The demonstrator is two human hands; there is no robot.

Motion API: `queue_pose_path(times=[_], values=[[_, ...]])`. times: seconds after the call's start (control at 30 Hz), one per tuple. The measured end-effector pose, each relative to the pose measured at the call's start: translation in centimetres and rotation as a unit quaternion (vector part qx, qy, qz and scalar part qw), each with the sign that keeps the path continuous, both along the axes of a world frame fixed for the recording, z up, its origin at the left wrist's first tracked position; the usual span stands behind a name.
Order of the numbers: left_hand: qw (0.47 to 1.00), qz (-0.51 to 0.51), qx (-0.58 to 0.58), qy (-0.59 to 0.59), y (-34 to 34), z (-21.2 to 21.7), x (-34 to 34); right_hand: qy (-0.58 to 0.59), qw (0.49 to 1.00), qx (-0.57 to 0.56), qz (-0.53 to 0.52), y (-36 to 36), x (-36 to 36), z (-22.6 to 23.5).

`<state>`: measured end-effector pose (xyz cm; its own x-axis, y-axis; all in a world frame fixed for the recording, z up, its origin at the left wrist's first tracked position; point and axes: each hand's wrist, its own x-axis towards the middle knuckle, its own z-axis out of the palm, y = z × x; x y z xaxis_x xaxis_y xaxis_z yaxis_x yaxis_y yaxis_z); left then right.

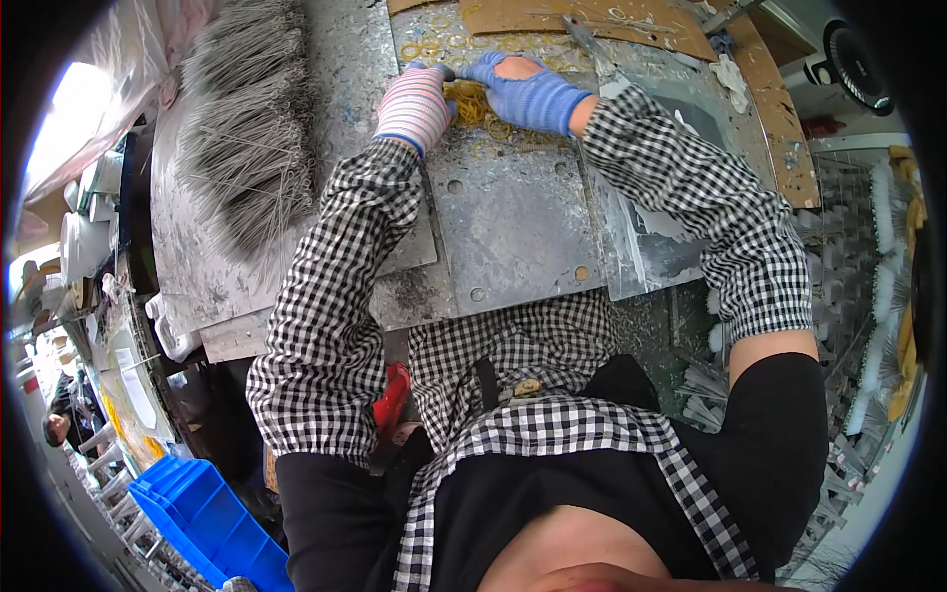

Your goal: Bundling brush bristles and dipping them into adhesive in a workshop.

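I saw my left hand (415, 104), in a striped glove, curled over the left edge of a pile of yellow rubber bands (472, 102) at the far side of the metal worktop (513, 227). My right hand (528, 91), blue-gloved, pressed on the pile's right side. Grip on bands: couldn't tell. Grey wire bundle (247, 128) lay left; blue bin (202, 518) near-left.

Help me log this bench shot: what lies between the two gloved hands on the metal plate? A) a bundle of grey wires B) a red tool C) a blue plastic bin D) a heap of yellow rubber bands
D: a heap of yellow rubber bands lies on the metal plate, with the left hand and the right hand at either side of it; the grey wires lie off to the left.
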<state>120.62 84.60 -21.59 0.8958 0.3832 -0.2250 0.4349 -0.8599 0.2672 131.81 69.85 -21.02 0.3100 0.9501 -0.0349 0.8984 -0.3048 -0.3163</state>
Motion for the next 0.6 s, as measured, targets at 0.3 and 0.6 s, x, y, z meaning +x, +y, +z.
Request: queue_pose_path(times=[0.3,0.6], values=[[0.988,-0.107,0.01,-0.114,-0.4,1.0,-2.1,-0.026,0.988,-0.152,0.009,-9.8,-1.5,2.6],[0.989,-0.047,0.037,-0.137,-1.1,3.2,-2.8,-0.005,0.998,-0.069,0.004,-11.4,-0.2,7.1]])
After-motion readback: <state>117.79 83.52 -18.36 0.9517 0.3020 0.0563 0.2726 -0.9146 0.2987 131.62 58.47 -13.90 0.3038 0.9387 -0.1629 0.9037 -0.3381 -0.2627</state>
